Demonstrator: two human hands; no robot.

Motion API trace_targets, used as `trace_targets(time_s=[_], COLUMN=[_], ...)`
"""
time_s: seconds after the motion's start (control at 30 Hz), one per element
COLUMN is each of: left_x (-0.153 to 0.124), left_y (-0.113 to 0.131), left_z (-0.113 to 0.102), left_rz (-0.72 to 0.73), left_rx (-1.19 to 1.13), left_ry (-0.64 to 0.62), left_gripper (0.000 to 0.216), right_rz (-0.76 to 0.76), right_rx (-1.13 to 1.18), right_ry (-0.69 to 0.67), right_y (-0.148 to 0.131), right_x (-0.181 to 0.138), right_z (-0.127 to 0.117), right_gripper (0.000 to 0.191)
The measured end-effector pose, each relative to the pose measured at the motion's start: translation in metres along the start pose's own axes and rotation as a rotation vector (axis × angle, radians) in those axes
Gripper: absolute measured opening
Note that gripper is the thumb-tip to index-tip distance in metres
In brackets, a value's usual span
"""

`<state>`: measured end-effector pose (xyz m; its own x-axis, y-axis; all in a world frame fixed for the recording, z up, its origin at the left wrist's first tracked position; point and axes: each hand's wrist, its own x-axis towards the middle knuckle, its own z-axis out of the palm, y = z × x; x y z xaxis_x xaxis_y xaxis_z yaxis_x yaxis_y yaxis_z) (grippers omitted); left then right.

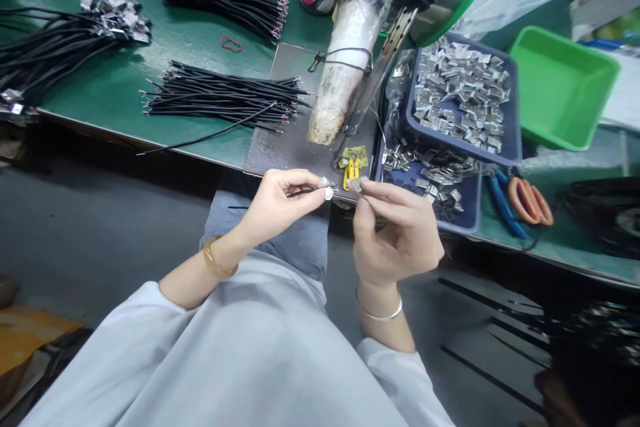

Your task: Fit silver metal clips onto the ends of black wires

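Between thumb and fingertips, my left hand (pixel 287 207) pinches a black cable (pixel 301 192) near its stripped wire end, above the bench's front edge. White coverings show on those fingertips. To its right, my right hand (pixel 395 227) holds a small silvery metal connector (pixel 358 183) between thumb and forefinger, a short gap from the wire end. Just behind both hands is a small yellow fixture (pixel 352 172) on the dark work plate (pixel 275 147). The lower blue tray (pixel 470 213) with more metal connectors lies right beside my right hand.
Black cable bundles (pixel 225 97) lie on the green bench at left, with connector-fitted cables (pixel 115 17) beyond. A wrapped tube (pixel 330 93) slants down behind the hands. An upper blue tray (pixel 515 140) of connectors, a green bin (pixel 565 93) and orange-handled scissors (pixel 530 200) are at right.
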<state>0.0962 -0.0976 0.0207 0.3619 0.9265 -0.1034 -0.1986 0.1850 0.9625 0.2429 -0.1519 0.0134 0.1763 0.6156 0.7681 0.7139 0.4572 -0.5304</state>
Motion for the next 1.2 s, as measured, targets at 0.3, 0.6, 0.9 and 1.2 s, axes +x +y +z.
trace_targets(time_s=[0.3,0.6,0.9,1.2], left_x=[0.005,0.014,0.019,0.020], left_y=[-0.006,-0.001,0.002,0.003], left_z=[0.000,0.005,0.006,0.006], left_rz=[0.014,0.080,0.171,0.200], left_rx=[-0.067,0.034,0.077,0.096], left_ry=[0.044,0.109,0.133,0.114], left_gripper=[0.024,0.025,0.019,0.019], right_rz=[0.157,-0.084,-0.258,-0.264], right_rx=[0.101,-0.047,-0.189,-0.148], right_ry=[-0.061,-0.075,-0.052,-0.053], right_y=[0.010,0.015,0.018,0.020], right_x=[-0.005,-0.003,0.008,0.012], right_z=[0.013,0.020,0.023,0.024], right_gripper=[0.010,0.019,0.017,0.018])
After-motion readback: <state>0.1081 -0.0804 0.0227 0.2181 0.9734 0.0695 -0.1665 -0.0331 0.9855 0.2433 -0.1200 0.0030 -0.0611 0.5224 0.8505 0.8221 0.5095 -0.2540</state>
